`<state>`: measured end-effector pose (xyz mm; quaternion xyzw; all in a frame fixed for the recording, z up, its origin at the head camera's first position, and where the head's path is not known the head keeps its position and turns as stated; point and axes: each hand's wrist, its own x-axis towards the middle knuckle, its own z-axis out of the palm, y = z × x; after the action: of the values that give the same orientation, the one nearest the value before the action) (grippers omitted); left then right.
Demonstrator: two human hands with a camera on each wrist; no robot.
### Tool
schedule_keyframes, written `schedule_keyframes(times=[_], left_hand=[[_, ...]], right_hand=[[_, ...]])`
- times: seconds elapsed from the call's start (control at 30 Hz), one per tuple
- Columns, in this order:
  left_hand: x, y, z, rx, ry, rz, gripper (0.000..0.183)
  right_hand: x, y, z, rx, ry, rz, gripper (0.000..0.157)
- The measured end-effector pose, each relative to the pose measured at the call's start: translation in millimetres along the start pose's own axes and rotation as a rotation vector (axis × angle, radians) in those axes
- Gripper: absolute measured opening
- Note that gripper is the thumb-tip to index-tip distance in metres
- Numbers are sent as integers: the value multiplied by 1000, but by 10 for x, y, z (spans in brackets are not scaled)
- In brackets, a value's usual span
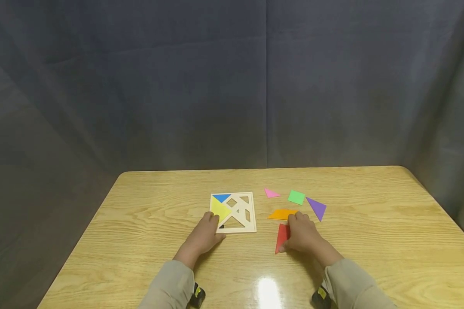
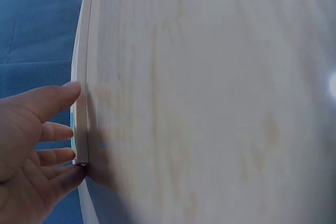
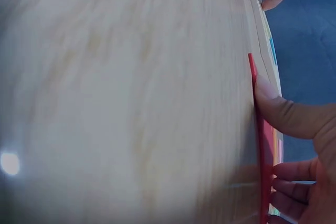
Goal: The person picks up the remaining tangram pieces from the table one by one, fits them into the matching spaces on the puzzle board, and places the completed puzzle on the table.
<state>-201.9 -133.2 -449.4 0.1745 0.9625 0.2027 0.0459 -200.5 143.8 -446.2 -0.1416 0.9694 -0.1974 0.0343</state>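
Observation:
A square wooden tangram tray lies on the table, with a yellow triangle and a blue triangle set in its left part. My left hand grips the tray at its near left corner, thumb on the front edge and fingers at the left side, as the left wrist view also shows. To the right of the tray, my right hand holds a red piece between thumb and fingers. The right wrist view shows that red piece edge-on, low over the table. My right palm hides part of it.
Beyond the right hand lie an orange piece, a pink triangle, a green piece and a purple triangle. The wooden table ends at a dark curtain behind it.

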Motion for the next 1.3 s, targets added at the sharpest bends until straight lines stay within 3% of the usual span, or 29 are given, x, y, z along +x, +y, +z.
schedule_keyframes(times=[0.17,0.4,1.3], left_hand=[[36,-8,-5,57,31,-2,46],[26,24,-31,79,15,-1,43],[52,-80,-38,127,54,107,42]], right_hand=[[-8,25,17,45,27,15,64],[-23,42,30,82,25,9,60],[-36,242,-68,408,-66,-74,22]])
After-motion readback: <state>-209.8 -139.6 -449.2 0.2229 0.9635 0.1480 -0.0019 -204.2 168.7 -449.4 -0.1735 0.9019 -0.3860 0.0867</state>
